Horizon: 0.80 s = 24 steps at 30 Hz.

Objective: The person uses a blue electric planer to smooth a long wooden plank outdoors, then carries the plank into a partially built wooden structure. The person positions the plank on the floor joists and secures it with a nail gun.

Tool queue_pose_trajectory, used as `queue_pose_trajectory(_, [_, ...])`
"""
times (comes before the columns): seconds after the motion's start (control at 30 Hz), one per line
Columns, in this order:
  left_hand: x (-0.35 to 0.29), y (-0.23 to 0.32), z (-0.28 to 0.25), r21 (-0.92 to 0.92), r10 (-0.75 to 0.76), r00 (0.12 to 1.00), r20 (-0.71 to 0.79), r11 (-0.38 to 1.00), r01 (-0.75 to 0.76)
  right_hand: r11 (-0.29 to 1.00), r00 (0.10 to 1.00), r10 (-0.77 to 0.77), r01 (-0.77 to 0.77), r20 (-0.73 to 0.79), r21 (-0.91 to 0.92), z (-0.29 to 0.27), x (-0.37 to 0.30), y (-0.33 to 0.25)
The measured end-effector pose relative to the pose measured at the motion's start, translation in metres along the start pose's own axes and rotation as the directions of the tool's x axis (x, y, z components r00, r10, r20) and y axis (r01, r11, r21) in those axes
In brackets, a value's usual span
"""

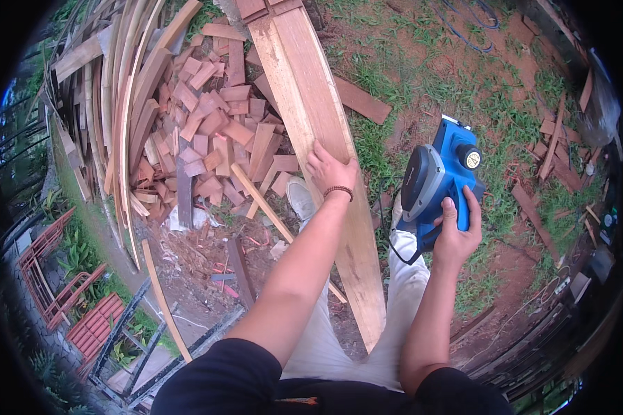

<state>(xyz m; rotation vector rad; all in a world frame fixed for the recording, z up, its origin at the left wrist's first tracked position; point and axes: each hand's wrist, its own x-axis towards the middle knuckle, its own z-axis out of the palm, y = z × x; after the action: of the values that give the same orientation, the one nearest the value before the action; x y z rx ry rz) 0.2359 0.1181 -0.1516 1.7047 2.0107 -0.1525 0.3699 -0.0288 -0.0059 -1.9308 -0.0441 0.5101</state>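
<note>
My remote feed: long plank [323,104] lies between the wearer's legs [410,290] | left hand [333,171] rests on its face, fingers laid down, thumb parted — I'd judge to steady it | right hand [458,229] curls its fingers round the blue planer [432,181], right of the plank — probably keeping it off the wood | offcuts [208,128] left of the plank.

the blue planer [451,162] partly hides the right trouser leg [410,280]
</note>
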Motion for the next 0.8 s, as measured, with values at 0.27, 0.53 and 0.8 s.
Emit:
queue_pose_trajectory(0.27, [0.004, -0.035, -0.050, -0.656, 0.077, 0.971, 0.227, 0.749, 0.094, 0.983, 0.983, 0.183, -0.183, -0.002, 0.009, -0.061, 0.022, 0.063])
queue_pose_trajectory(0.53, [0.009, -0.023, -0.176, -0.915, 0.306, 0.863, 0.402, 0.155, 0.372, 0.985, 0.990, 0.143, -0.142, -0.007, 0.096, -0.075, 0.039, 0.056])
queue_pose_trajectory(0.8, [-0.005, 0.075, -0.244, -0.869, 0.514, 0.816, 0.264, -0.240, 0.432, 0.985, 0.987, 0.159, -0.161, 0.038, 0.055, -0.071, 0.042, 0.057])
